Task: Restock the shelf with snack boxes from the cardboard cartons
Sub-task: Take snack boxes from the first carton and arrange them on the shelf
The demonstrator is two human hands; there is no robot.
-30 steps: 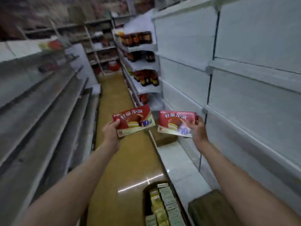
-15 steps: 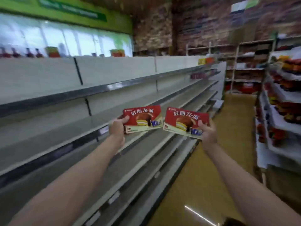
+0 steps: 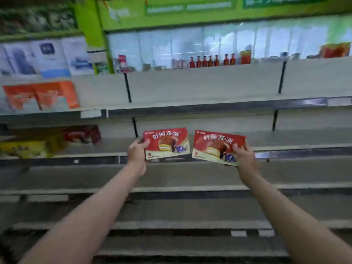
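I hold two red snack boxes printed with a chocolate pie, one in each hand, side by side in front of a grey shelf unit [image 3: 209, 103]. My left hand [image 3: 136, 151] grips the left box [image 3: 166, 142] by its left edge. My right hand [image 3: 244, 156] grips the right box [image 3: 217, 146] at its right lower corner. Both boxes hang in the air at the height of the second shelf board [image 3: 297, 147], faces toward me. No cardboard carton is in view.
More red boxes [image 3: 82, 134] and yellow packs [image 3: 28, 148] sit on the second shelf at left. Orange packages [image 3: 41, 96] stand on the shelf above them. Red bottles [image 3: 211, 60] line the top. Lower shelf boards [image 3: 190, 188] step out toward me.
My view has swung left from the aisle to face the shelf unit squarely. Both hands keep their grip on the boxes, held out in front at about the same spacing.
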